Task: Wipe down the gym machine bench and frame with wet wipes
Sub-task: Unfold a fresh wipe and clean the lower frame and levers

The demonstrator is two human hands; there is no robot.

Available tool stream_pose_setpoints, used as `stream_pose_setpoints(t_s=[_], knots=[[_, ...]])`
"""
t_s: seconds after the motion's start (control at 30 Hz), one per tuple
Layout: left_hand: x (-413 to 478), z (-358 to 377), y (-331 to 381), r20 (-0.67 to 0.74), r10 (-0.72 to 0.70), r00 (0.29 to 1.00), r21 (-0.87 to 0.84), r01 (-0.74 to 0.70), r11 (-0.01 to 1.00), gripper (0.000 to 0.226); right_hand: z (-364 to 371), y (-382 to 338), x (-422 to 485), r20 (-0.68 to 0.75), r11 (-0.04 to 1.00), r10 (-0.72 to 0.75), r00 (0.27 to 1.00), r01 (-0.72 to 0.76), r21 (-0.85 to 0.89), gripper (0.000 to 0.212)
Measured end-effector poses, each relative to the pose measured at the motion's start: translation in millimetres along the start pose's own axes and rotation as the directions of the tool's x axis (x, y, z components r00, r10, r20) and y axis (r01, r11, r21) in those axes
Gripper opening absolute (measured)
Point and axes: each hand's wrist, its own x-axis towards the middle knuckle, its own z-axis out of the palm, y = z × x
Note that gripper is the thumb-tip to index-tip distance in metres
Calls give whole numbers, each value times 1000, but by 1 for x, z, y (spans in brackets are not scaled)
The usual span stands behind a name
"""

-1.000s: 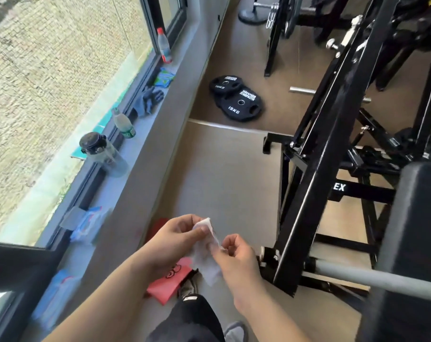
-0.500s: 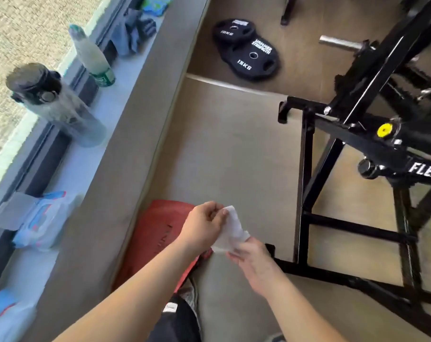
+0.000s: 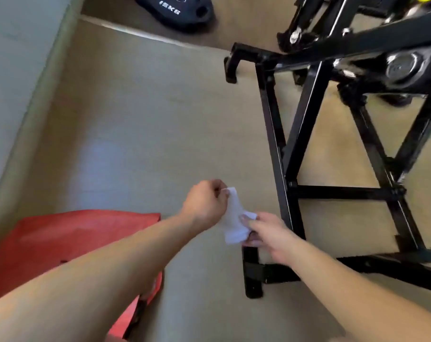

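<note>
We pinch the small white wet wipe [image 3: 234, 225] in left hand [image 3: 204, 204] and right hand [image 3: 271, 234] fingers; seems light, floppy, best held by corners.

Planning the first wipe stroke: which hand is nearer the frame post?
Right. The right hand pinches the wipe just beside the frame post; the left hand pinches the wipe's upper end, farther left of it.

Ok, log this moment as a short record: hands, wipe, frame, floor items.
left hand: pinches the upper corner of the wet wipe
right hand: pinches the wipe's lower right edge
wet wipe: white, held between both hands, just left of the frame's upright
machine frame: black; wipe not on it
floor items: red bag lower left; weight plate at top
</note>
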Motion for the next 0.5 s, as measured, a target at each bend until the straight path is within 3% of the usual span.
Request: stream_pose_setpoints(t_s=[0.17,0.27,0.37,0.43,0.5], knots=[[36,49,-14,150,27,988,44,-34,998,18,-57,18,50,117,984,-50,992,69,-167,5],[43,77,-22,234,-42,971,-48,55,997,26,-81,44,61,90,979,-31,996,48,-198,13],[38,110,-36,231,-64,971,-78,84,993,26,-98,70,59,44,995,-38,998,42,-93,27],[30,133,-51,181,-52,982,-10,55,998,22,-110,89,54,70,999,-39,997,41,-26,31],[22,153,-66,145,-57,988,19,55,998,19,-124,111,48,82,998,-32,996,36,-51,32]])
